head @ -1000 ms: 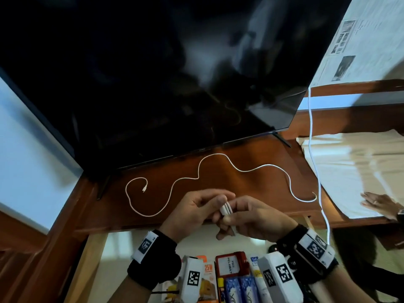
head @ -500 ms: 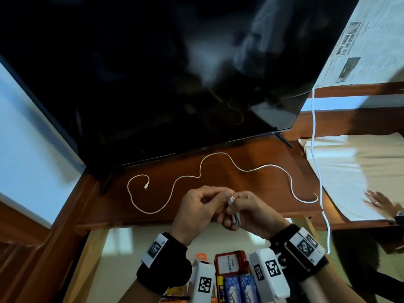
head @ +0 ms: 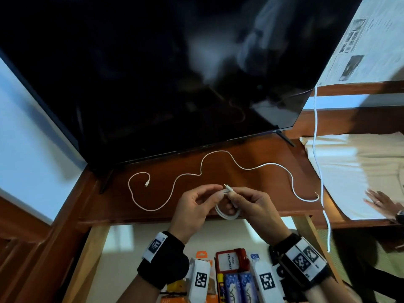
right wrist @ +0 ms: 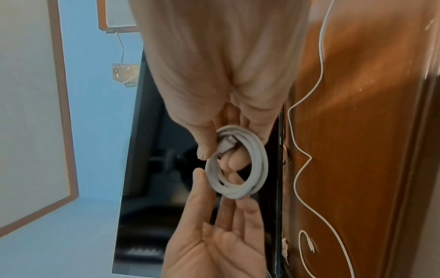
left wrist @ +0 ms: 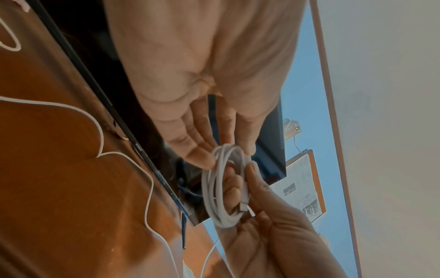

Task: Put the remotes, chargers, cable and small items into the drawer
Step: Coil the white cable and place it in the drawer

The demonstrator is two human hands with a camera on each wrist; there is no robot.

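A small white coiled cable (head: 227,213) hangs between my two hands above the front edge of the wooden TV stand (head: 251,178). My left hand (head: 215,193) pinches the coil's top with thumb and fingers. My right hand (head: 232,196) pinches it beside a connector end that sticks up. The coil (left wrist: 221,190) shows several loops in the left wrist view, and the right thumb presses the plug onto the coil (right wrist: 238,165). A long loose white cable (head: 201,171) snakes across the stand top. The open drawer (head: 135,248) lies below my wrists.
A large dark TV (head: 175,73) stands on the stand's rear. The drawer holds a red box (head: 230,260), blue batteries (head: 239,287) and orange packs. A white cord (head: 316,127) hangs at the right. Another person's hand (head: 380,202) rests on pale cloth (head: 349,167).
Both hands stayed together at the stand's front edge. The coil's loop now hangs in view below the fingers, with a connector end poking up. The loose cable has not moved.
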